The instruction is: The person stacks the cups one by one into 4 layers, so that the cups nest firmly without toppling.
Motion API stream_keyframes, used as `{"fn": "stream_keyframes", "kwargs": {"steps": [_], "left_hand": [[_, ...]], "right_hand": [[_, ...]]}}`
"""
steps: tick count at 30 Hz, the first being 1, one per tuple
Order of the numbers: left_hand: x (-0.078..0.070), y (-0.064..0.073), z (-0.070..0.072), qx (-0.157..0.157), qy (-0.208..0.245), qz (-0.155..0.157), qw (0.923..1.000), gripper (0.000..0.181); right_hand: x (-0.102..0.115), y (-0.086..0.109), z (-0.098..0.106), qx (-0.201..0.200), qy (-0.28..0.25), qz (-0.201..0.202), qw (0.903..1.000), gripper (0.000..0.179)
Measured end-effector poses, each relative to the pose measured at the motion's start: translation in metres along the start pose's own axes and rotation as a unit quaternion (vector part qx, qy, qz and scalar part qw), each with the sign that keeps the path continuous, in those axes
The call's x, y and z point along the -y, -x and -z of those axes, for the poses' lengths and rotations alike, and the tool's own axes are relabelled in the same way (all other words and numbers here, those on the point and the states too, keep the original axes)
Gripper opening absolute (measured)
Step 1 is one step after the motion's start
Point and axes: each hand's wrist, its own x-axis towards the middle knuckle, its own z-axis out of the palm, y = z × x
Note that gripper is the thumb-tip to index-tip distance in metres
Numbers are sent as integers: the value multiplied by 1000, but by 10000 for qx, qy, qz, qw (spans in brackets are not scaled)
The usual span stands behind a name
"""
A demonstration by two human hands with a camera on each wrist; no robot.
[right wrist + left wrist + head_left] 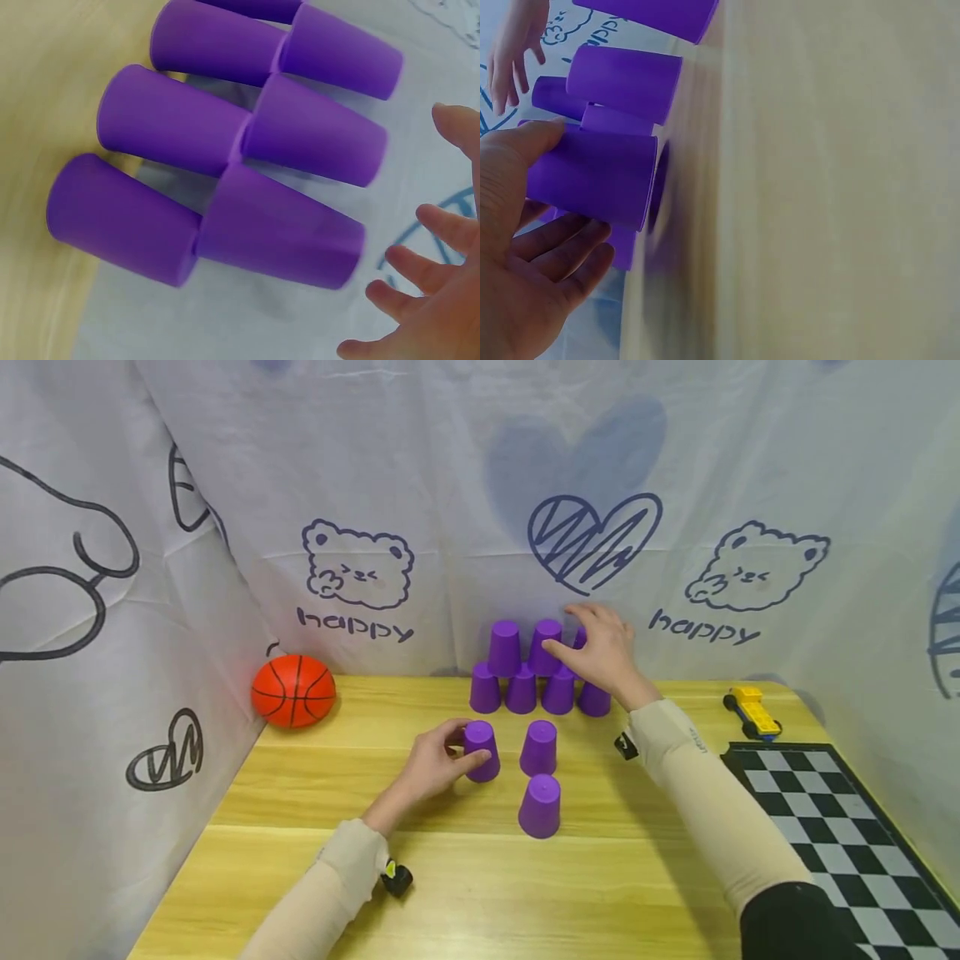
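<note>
My left hand [438, 762] holds an upside-down purple cup [480, 752] between thumb and fingers. In the left wrist view, a narrow dark gap shows between that cup's [592, 176] rim and the table. Two more upside-down purple cups stand to its right, a farther cup [539, 748] and a nearer cup [540, 807]. Behind them, a lower row of several purple cups [484, 690] carries an upper row of three [505, 648]. My right hand [602, 647] is beside the upper row's right end; in the right wrist view its spread fingers are apart from the end cup [283, 229].
An orange toy basketball [293, 692] sits at the table's back left. On the right lie a yellow toy truck [753, 712] and a black-and-white checkered board [832, 827]. A white printed curtain [465, 485] hangs right behind the stacked cups.
</note>
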Motion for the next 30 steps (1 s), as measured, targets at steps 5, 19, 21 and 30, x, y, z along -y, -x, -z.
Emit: {"fn": "stream_keyframes", "kwargs": {"steps": [5,19,21,30], "left_hand": [[-9,-10,6,-108,-78,-94,9999,51],[-65,-71,46,-585,-163,-741,9954,53],[-75,-79,50,-674,-193,-730,9949,54],[-114,-112,46,-624,-357,-561,9958,61]], "right_hand": [[2,21,10,-335,7,502,9982,70],[4,88,-20,222,-1078,747,9911,53],[1,93,-27,503,-1267,439,9897,55],[-6,104,-45,976,-1591,138,9823,57]]}}
